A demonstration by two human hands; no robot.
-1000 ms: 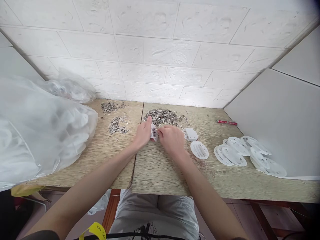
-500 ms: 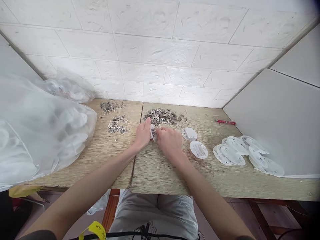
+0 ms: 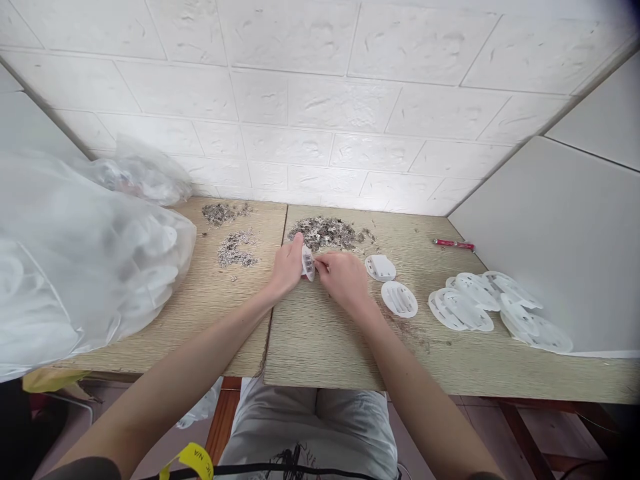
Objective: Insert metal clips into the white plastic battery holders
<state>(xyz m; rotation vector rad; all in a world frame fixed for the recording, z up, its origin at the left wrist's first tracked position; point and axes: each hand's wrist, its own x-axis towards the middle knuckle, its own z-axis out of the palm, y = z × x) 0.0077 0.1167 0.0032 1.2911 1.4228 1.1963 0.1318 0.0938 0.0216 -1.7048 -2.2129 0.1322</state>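
The left hand's (image 3: 287,268) grip holds a white piece (image 3: 308,262). Half a second ago the right hand (image 3: 345,279) sat closer in; now its fingertips are a bit back, by the piece's 3 o'clock edge, so work there looks unfinished. I can't tell if that grip pinches anything. Metal bits (image 3: 327,232) lie at 1 o'clock, two white discs (image 3: 399,300) near 3.
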